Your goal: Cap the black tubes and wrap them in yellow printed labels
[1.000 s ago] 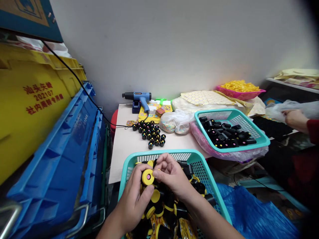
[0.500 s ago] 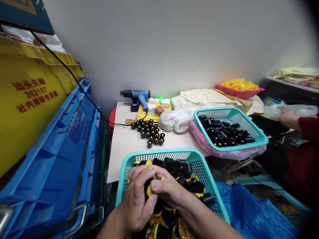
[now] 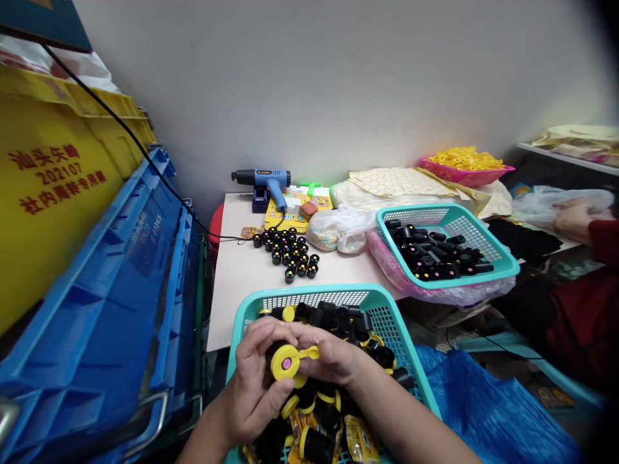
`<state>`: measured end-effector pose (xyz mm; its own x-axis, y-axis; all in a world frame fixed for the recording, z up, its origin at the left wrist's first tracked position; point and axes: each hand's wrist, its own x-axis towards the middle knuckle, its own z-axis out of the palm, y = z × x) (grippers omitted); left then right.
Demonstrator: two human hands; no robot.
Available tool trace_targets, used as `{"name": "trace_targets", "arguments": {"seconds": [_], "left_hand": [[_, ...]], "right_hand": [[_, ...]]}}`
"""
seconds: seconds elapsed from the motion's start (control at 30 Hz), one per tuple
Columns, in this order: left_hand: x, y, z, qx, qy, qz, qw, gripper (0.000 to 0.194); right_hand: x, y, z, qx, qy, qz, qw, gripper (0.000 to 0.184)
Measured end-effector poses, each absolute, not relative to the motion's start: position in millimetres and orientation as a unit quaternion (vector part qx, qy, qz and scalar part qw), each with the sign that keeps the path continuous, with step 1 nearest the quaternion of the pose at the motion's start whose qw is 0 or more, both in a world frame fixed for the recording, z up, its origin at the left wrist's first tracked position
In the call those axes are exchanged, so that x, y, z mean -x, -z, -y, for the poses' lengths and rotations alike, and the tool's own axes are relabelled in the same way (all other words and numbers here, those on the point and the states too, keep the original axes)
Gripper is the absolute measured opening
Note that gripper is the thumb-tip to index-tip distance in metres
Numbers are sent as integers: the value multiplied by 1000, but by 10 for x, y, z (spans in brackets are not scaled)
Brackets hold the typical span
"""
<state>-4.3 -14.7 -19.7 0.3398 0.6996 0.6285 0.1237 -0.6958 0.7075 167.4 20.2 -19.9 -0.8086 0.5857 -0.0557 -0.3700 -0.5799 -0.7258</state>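
My left hand (image 3: 254, 377) is closed around a small black container with a yellow flip cap (image 3: 285, 362). The cap faces me, its round lid swung open to the right on a strap, with a pink spot showing in the middle. My right hand (image 3: 329, 354) curls against the container's right side, thumb beside the open lid; its fingertips are partly hidden. Both hands are over a turquoise basket (image 3: 251, 299) of black containers, some with yellow caps, and yellow printed packets (image 3: 360, 440).
Small black pieces with coloured dots (image 3: 290, 251) stand on the white table (image 3: 232, 277). Behind them are a blue heat gun (image 3: 273, 183) and bags of beads (image 3: 333, 232). A second turquoise basket (image 3: 505, 267) is at right, near another person's hand (image 3: 573, 219). Blue crates (image 3: 97, 309) line the left.
The container has turned in my hands so the cap now faces me, its lid open and the pink spot visible. My right thumb has drawn back to the right off the cap.
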Motion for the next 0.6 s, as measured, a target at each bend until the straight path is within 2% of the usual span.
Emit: {"name": "trace_targets", "arguments": {"seconds": [0.1,0.2,0.3,0.37,0.47,0.6], "left_hand": [[35,264,126,-802,-476,-271,240,61],[9,304,143,-815,-453,-285,224,53],[9,298,188,-800,-461,-301,237,52],[44,266,203,-789,-475,-304,244,48],[136,205,166,-774,-486,-331,236,24],[220,176,54,-804,-388,-383,239,14]], "right_hand": [[-1611,207,-183,164,-847,413,292,64],[-1531,191,-119,182,-829,402,343,52],[-1519,145,-57,204,-800,426,370,50],[-1572,81,-45,210,-754,518,344,52],[-1710,-32,-101,291,-636,650,297,51],[-1874,-89,-323,511,-370,723,283,23]]}}
